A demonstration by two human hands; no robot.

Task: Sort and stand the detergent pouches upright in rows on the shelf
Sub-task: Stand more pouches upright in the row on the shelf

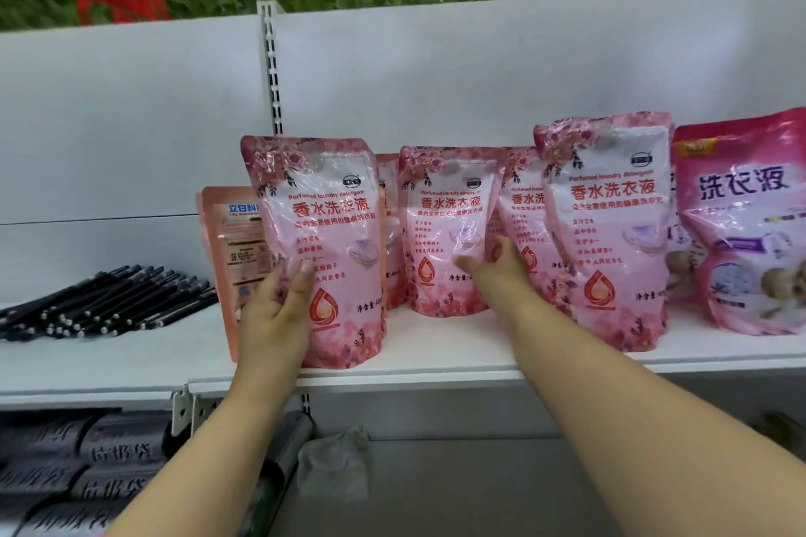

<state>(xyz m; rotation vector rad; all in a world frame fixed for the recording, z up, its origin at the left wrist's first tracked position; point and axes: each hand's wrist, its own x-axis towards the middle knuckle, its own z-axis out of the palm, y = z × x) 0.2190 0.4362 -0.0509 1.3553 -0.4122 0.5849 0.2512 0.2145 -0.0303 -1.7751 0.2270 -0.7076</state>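
Fingers of my left hand (279,310) wrap the lower edge of the front-left pink pouch (322,240) on the shelf (436,366), my right hand (497,264) pinches the middle pouch (449,227); soft, sloshy, slippery film, so I'd grip low.

"Perfumed laundry detergent" on pink pouches (320,249)

Head view, close, facing shelf (436,358)
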